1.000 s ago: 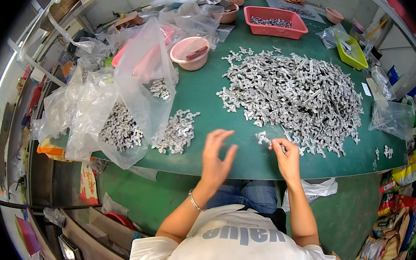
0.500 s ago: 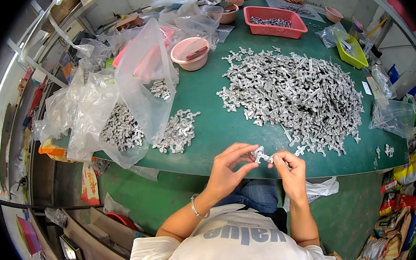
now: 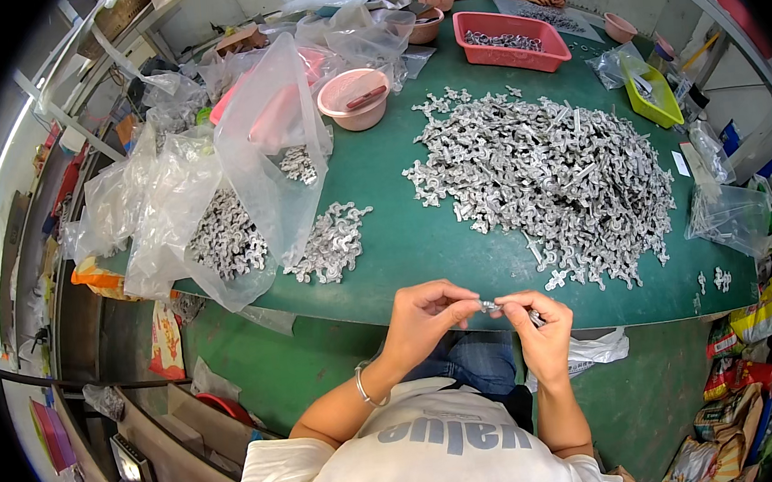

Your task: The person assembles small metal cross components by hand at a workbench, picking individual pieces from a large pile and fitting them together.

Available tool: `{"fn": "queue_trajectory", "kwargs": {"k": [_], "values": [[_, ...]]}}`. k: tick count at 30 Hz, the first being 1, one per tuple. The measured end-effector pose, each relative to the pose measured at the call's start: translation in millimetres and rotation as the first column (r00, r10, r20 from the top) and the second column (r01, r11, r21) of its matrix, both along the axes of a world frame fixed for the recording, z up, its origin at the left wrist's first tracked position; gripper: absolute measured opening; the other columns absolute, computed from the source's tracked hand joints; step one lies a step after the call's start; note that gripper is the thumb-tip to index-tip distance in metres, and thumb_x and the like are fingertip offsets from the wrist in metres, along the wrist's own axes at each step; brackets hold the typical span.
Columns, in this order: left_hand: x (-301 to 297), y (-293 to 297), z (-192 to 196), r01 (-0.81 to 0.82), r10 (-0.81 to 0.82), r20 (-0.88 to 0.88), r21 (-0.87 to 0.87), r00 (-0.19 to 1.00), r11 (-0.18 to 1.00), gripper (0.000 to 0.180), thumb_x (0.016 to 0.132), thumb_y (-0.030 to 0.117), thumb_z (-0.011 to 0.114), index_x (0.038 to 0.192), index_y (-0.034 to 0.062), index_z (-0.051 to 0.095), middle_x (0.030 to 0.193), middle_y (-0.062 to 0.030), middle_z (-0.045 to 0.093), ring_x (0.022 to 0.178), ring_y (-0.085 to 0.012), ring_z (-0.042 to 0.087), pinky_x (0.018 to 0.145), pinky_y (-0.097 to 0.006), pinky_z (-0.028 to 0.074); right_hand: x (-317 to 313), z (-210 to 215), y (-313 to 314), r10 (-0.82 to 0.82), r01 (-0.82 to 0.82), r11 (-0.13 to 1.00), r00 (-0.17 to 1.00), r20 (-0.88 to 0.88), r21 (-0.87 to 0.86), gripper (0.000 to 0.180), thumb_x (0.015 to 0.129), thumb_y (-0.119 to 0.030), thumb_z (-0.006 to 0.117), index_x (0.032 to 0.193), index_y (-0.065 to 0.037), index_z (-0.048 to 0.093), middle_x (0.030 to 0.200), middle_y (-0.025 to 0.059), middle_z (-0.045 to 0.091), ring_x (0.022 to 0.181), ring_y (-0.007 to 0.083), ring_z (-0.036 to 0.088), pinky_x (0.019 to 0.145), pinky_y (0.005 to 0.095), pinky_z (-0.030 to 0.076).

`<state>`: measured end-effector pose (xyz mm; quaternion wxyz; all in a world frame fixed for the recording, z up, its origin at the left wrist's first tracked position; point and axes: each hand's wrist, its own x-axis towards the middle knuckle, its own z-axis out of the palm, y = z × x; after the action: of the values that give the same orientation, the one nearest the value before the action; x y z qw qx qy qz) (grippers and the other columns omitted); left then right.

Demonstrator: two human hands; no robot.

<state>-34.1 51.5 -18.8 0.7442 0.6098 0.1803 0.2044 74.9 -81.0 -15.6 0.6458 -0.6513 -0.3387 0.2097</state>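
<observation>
Silver-grey part (image 3: 489, 305) pinched in the fingertips of my left hand (image 3: 427, 321) and right hand (image 3: 544, 339), by the near edge of the green surface (image 3: 382, 187). Right hand's curled fingers also hold another grey piece (image 3: 537, 318). Big pile (image 3: 545, 183) ahead-right.

bare table (image 3: 388, 214) leaves a lane between the small heap (image 3: 330, 245) and the big pile (image 3: 545, 183), while bags (image 3: 175, 208) block the left side.

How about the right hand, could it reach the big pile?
Probably yes: the big pile lies just beyond the right hand and nothing stands between, though that hand holds a metal part.
</observation>
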Motion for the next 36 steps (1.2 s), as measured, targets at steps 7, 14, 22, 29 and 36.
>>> {"fn": "queue_trajectory", "kwargs": {"k": [7, 14, 22, 29, 36], "values": [[1, 2, -3, -0.012, 0.005, -0.047, -0.159, 0.999, 0.987, 0.011, 0.081, 0.004, 0.059, 0.081, -0.0061, 0.063, 0.071, -0.0087, 0.060, 0.058, -0.0113, 0.055, 0.053, -0.021, 0.044, -1, -6, 5, 0.040, -0.039, 0.999, 0.947, -0.319, 0.010, 0.014, 0.085, -0.008, 0.054, 0.086, 0.005, 0.060, 0.071, 0.0058, 0.061, 0.067, 0.0085, 0.054, 0.063, 0.0217, 0.042], [-21, 80, -46, -0.536, 0.605, -0.056, 0.403, 0.794, 0.741, 0.014, 0.081, 0.009, 0.060, 0.081, -0.0050, 0.063, 0.065, -0.0057, 0.060, 0.053, -0.0097, 0.052, 0.051, -0.022, 0.042, 45, -69, 22, -0.124, 0.115, 0.976, 0.992, -0.038, -0.184, 0.017, 0.083, -0.013, 0.057, 0.092, 0.001, 0.060, 0.064, 0.0047, 0.059, 0.062, 0.0098, 0.053, 0.059, 0.0239, 0.042], [-44, 115, -87, -0.405, 0.824, 0.092, 0.897, 0.559, 0.175, 0.025, 0.078, 0.009, 0.059, 0.101, 0.0015, 0.055, 0.103, -0.0208, 0.051, 0.100, -0.0352, 0.044, 0.089, -0.042, 0.033, 95, -87, 72, -0.224, 0.604, 0.769, 0.562, 0.796, -0.210, 0.018, 0.077, -0.016, 0.062, 0.093, -0.007, 0.059, 0.090, 0.0105, 0.053, 0.061, 0.0317, 0.057, 0.054, 0.0401, 0.044], [-26, 92, -66, -0.472, 0.818, 0.153, 0.868, 0.554, 0.158, 0.025, 0.076, 0.005, 0.060, 0.101, 0.0029, 0.056, 0.105, -0.0178, 0.050, 0.102, -0.0330, 0.044, 0.089, -0.039, 0.033, 84, -89, 64, -0.223, 0.548, 0.812, 0.609, 0.761, -0.201, 0.010, 0.077, -0.012, 0.061, 0.083, -0.005, 0.056, 0.083, 0.0101, 0.054, 0.061, 0.0310, 0.057, 0.053, 0.0396, 0.043], [4, 42, -31, -0.389, 0.449, 0.106, 0.694, 0.887, 0.605, 0.031, 0.072, -0.006, 0.060, 0.101, 0.0025, 0.058, 0.102, -0.0120, 0.051, 0.089, -0.0212, 0.053, 0.073, -0.029, 0.045, 44, -55, 41, -0.308, 0.381, 0.906, 0.891, 0.333, -0.182, 0.005, 0.074, -0.003, 0.064, 0.077, -0.001, 0.060, 0.072, 0.0085, 0.061, 0.061, 0.0151, 0.055, 0.057, 0.0253, 0.042]]}}
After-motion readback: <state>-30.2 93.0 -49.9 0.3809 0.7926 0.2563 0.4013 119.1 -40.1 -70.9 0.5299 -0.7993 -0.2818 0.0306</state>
